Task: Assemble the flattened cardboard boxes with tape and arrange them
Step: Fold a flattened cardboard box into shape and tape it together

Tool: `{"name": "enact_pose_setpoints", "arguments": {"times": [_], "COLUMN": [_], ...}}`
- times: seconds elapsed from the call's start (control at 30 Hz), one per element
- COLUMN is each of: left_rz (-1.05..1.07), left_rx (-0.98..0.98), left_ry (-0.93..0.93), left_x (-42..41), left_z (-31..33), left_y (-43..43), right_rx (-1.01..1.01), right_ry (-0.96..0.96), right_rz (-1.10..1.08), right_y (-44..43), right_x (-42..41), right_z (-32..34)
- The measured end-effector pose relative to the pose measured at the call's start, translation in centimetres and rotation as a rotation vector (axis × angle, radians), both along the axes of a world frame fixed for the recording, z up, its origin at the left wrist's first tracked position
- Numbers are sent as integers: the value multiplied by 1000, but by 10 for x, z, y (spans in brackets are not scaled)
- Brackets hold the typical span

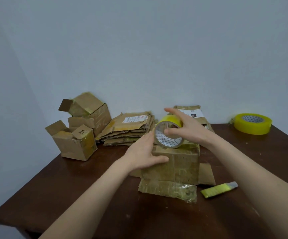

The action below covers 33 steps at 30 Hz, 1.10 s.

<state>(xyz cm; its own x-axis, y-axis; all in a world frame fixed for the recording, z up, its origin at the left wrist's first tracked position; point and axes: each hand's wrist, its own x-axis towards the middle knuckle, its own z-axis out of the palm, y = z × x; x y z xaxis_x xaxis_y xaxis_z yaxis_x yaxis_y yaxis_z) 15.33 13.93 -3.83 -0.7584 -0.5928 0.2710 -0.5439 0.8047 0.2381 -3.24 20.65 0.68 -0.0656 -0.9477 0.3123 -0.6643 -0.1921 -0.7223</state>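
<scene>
A worn cardboard box (179,165) stands in the middle of the dark wooden table (88,195), its lower flaps spread flat toward me. My left hand (142,155) grips the box's upper left corner, thumb across its front face. On the box's top rests a yellow tape roll (170,129), tilted with its core facing me. My right hand (185,125) holds that roll, fingers over its rim and thumb in the core. Behind them lies a stack of flattened boxes (130,129).
Three assembled boxes (81,126) are piled at the table's back left. A second yellow tape roll (252,123) lies at the back right. A yellow box cutter (219,189) lies near the right front of the box. More flattened cardboard (191,112) leans by the wall.
</scene>
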Motion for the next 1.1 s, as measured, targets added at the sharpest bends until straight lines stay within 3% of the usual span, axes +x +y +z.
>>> {"name": "enact_pose_setpoints", "arguments": {"times": [0.1,0.2,0.3,0.57,0.8,1.1], "left_rz": [21,10,50,55,36,-6], "left_rx": [-201,-221,-191,-173,-244,-248], "left_ry": [-93,-154,-280,-326,-382,-255], "left_x": [-1,0,0,1,-7,-37], "left_z": [-11,-11,-7,-2,4,-8], "left_y": [-4,-7,-4,0,10,35], "right_rx": [56,-4,-78,68,-13,-55], "right_ry": [-232,-275,-169,214,-122,-130], "right_rz": [-83,-110,-198,-239,-291,-297], "right_y": [5,10,18,38,49,44], "right_x": [-11,-14,-24,-53,-53,-40], "right_z": [-15,-10,9,36,12,9]}}
